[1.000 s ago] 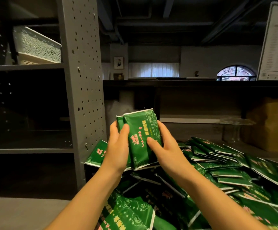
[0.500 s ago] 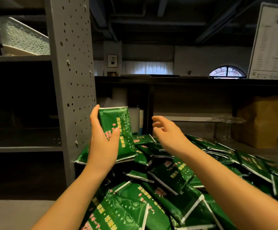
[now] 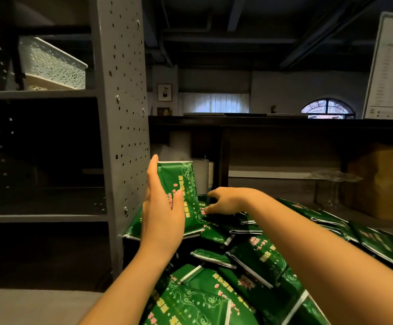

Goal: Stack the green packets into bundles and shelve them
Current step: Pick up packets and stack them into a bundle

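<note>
My left hand (image 3: 161, 207) grips a small upright stack of green packets (image 3: 183, 184) with pink and yellow print, held just right of the grey shelf post. My right hand (image 3: 228, 201) reaches down onto the heap of loose green packets (image 3: 256, 256) beside that stack, its fingers curled on a packet lying at the top of the heap (image 3: 203, 206). I cannot tell whether the fingers have closed on it. The heap spreads from the centre to the lower right.
A grey perforated shelf post (image 3: 122, 113) stands left of centre, with dark metal shelves (image 3: 40, 216) behind it. A pale lattice basket (image 3: 52, 64) sits on the upper shelf. A brown box (image 3: 383, 179) and a glass stand (image 3: 331, 184) stand at the back right.
My right hand let go of the stack and dropped to the heap. My left hand kept the stack and shifted it left toward the shelf post.
</note>
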`<state>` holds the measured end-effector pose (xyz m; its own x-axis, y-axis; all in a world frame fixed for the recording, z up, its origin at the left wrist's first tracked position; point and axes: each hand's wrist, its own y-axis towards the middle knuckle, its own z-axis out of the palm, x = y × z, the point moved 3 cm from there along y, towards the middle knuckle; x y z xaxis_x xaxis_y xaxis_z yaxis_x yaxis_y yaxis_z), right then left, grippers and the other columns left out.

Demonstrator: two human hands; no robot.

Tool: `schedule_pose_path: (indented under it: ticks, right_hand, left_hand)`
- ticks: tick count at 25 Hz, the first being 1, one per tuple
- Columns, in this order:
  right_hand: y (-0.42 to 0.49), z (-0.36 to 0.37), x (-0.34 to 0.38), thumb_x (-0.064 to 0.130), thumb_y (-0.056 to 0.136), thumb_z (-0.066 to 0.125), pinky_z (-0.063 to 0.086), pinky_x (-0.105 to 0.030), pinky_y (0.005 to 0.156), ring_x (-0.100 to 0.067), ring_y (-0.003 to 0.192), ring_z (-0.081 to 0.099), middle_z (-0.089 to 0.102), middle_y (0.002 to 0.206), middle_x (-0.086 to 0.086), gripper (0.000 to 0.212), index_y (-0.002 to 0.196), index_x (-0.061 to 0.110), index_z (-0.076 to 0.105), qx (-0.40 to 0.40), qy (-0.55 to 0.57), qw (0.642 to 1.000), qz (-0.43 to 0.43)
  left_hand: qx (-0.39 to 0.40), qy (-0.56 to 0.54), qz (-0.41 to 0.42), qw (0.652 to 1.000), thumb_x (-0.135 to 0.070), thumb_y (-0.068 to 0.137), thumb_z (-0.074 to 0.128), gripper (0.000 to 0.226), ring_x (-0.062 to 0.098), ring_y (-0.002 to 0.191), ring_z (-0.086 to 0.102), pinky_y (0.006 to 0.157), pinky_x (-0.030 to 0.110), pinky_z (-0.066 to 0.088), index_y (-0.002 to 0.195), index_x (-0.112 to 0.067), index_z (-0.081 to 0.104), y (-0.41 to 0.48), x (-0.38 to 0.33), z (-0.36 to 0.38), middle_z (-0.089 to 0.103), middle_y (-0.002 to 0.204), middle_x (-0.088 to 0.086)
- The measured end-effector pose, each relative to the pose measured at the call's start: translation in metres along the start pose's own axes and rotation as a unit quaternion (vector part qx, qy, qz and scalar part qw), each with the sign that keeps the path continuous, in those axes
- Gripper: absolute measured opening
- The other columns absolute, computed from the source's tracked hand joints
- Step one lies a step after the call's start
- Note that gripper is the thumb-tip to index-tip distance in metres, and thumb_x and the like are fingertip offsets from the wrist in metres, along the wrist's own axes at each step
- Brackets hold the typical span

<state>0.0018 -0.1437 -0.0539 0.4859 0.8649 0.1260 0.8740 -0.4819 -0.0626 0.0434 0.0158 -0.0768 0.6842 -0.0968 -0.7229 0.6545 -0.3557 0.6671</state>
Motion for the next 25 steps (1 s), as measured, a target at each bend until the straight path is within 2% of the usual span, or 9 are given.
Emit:
schedule_pose_path:
  ticks: [4, 7, 8, 10, 12, 15, 18, 21, 25]
  right_hand:
    - [-0.020, -0.007, -0.005, 0.055, 0.085, 0.058, 0.034, -0.043, 0.108, -0.030, 0.133, 0.036, 0.040, 0.145, -0.010, 0.073, 0.143, 0.017, 0.036, -0.016, -0.044, 0.998, 0.030]
    - [-0.039, -0.010, -0.010, 0.055, 0.078, 0.067, 0.044, -0.042, 0.098, -0.028, 0.118, 0.051, 0.052, 0.132, -0.005, 0.068, 0.131, 0.018, 0.046, -0.100, -0.037, 0.994, 0.040]
    - [-0.047, -0.010, -0.013, 0.054, 0.078, 0.068, 0.045, -0.041, 0.095, -0.028, 0.117, 0.051, 0.053, 0.131, -0.004, 0.066, 0.130, 0.020, 0.046, -0.126, -0.038, 0.990, 0.050]
    - [-0.064, -0.006, -0.024, 0.050, 0.081, 0.066, 0.046, -0.039, 0.092, -0.028, 0.115, 0.052, 0.053, 0.128, -0.004, 0.056, 0.125, 0.022, 0.046, -0.165, -0.013, 0.984, 0.061]
    - [-0.075, 0.000, -0.037, 0.043, 0.084, 0.065, 0.050, -0.039, 0.086, -0.022, 0.103, 0.058, 0.060, 0.116, -0.001, 0.037, 0.110, 0.023, 0.049, -0.218, 0.071, 0.973, 0.033]
    - [-0.086, 0.005, -0.051, 0.026, 0.087, 0.065, 0.055, -0.034, 0.076, -0.011, 0.089, 0.064, 0.065, 0.100, 0.007, 0.022, 0.104, 0.023, 0.051, -0.311, 0.263, 0.913, -0.039]
    - [-0.094, 0.006, -0.051, 0.014, 0.089, 0.061, 0.056, -0.024, 0.079, -0.001, 0.092, 0.064, 0.063, 0.106, 0.012, 0.035, 0.118, 0.029, 0.048, -0.353, 0.447, 0.817, -0.089]
    - [-0.102, 0.012, -0.040, 0.009, 0.089, 0.060, 0.052, -0.027, 0.086, -0.005, 0.098, 0.065, 0.066, 0.107, 0.013, 0.042, 0.122, 0.032, 0.049, -0.346, 0.546, 0.751, -0.130]
    - [-0.106, 0.024, -0.014, 0.005, 0.090, 0.056, 0.053, -0.038, 0.091, -0.014, 0.100, 0.066, 0.070, 0.107, 0.003, 0.034, 0.112, 0.031, 0.057, -0.280, 0.568, 0.756, -0.165]
  left_hand:
    - [-0.003, -0.030, 0.010, 0.999, -0.012, 0.093, 0.052, 0.074, 0.011, 0.089, 0.058, 0.082, 0.038, 0.053, 0.143, -0.045, 0.009, 0.000, -0.002, 0.002, 0.045, 0.138, 0.002]
    - [-0.006, -0.081, -0.017, 0.997, -0.009, 0.092, 0.055, 0.077, 0.011, 0.121, 0.049, 0.102, 0.037, 0.044, 0.148, -0.033, 0.008, -0.002, 0.003, 0.003, 0.037, 0.146, -0.001]
    - [-0.003, -0.099, -0.029, 0.995, -0.009, 0.091, 0.055, 0.073, 0.008, 0.122, 0.049, 0.101, 0.033, 0.045, 0.147, -0.028, 0.012, -0.003, 0.004, 0.004, 0.041, 0.142, 0.000]
    - [0.014, -0.122, -0.046, 0.991, -0.005, 0.091, 0.054, 0.055, -0.010, 0.095, 0.058, 0.077, 0.012, 0.051, 0.139, -0.020, 0.031, -0.005, 0.000, 0.006, 0.056, 0.115, -0.005]
    - [0.038, -0.140, -0.060, 0.988, -0.003, 0.092, 0.052, 0.039, -0.012, 0.072, 0.060, 0.058, 0.007, 0.048, 0.125, -0.021, 0.041, -0.006, -0.005, 0.010, 0.058, 0.097, -0.006]
    - [0.056, -0.167, -0.088, 0.981, -0.008, 0.094, 0.050, 0.038, -0.003, 0.078, 0.062, 0.054, 0.008, 0.048, 0.126, -0.025, 0.039, -0.006, -0.012, 0.013, 0.058, 0.100, -0.007]
    - [0.062, -0.184, -0.117, 0.974, -0.015, 0.095, 0.050, 0.049, 0.010, 0.096, 0.061, 0.068, 0.020, 0.052, 0.139, -0.027, 0.033, -0.008, -0.012, 0.015, 0.058, 0.110, -0.008]
    - [0.073, -0.190, -0.136, 0.970, -0.015, 0.095, 0.049, 0.053, 0.012, 0.100, 0.060, 0.078, 0.028, 0.052, 0.141, -0.030, 0.028, -0.017, -0.012, 0.021, 0.057, 0.110, -0.010]
    - [0.091, -0.223, -0.141, 0.960, -0.011, 0.098, 0.041, 0.045, 0.004, 0.086, 0.062, 0.062, 0.018, 0.052, 0.137, -0.032, 0.031, -0.026, -0.021, 0.031, 0.060, 0.102, -0.009]
